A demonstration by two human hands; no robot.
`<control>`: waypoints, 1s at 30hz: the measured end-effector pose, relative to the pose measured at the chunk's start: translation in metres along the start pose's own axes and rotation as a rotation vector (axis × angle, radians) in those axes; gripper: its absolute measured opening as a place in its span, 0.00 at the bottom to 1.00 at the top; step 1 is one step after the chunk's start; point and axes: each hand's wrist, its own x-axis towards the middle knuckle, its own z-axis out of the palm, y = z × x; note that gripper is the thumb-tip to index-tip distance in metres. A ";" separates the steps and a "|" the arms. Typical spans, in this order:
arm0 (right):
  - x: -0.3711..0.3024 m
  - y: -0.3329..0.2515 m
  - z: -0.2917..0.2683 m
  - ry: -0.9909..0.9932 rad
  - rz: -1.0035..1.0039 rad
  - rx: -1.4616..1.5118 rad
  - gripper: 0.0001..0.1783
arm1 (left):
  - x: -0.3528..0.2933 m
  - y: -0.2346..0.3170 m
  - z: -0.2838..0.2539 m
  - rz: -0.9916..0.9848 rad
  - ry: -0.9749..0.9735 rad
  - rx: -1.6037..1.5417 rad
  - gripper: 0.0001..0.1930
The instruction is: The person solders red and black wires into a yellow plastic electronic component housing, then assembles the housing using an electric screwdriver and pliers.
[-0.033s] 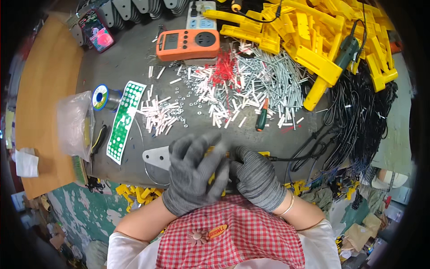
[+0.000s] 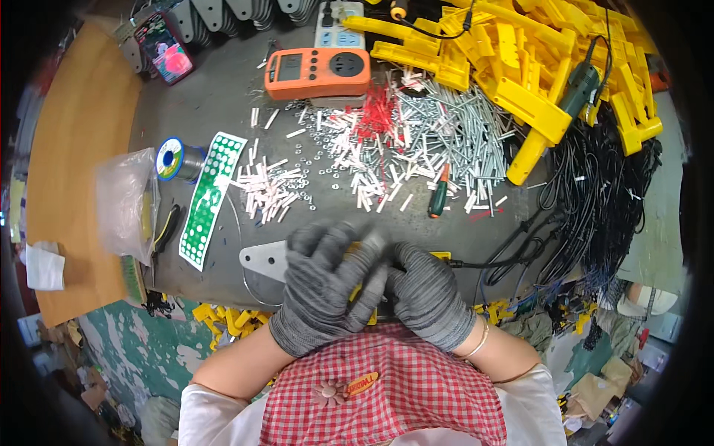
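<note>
My left hand (image 2: 321, 286), in a grey knit glove, curls over a yellow plastic housing (image 2: 356, 291) near the front edge of the bench; its fingertips are slightly blurred. From under that hand a grey metal plate (image 2: 262, 260) with holes sticks out to the left. My right hand (image 2: 431, 296), gloved alike, is closed against the housing's right part, with its fingers bent inward. A black cable (image 2: 487, 263) leaves the housing's right end. Both gloves hide most of the housing, so what the fingertips touch inside it is not visible.
Beyond my hands lie white sleeves (image 2: 269, 189), long screws (image 2: 483, 141), small nuts and a screwdriver (image 2: 439, 195). An orange meter (image 2: 316, 73) stands behind them. Yellow housings (image 2: 532, 104) and black cables (image 2: 595, 201) fill the right; a solder spool (image 2: 178, 160) and green sticker sheet (image 2: 212, 201) lie left.
The whole view has shifted slightly, so the bench things sit a little further right. My left fingers have moved a little; both hands stay at the yellow housing.
</note>
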 end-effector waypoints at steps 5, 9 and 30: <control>0.007 0.013 -0.002 0.140 -0.029 0.114 0.12 | -0.060 -0.004 0.008 0.210 -0.120 0.143 0.16; 0.020 0.007 -0.002 0.177 -0.039 0.222 0.12 | -0.076 -0.012 0.017 0.252 -0.072 0.293 0.15; 0.190 -0.076 -0.039 0.156 -0.637 -0.300 0.19 | -0.066 -0.031 0.025 0.435 -0.154 0.176 0.14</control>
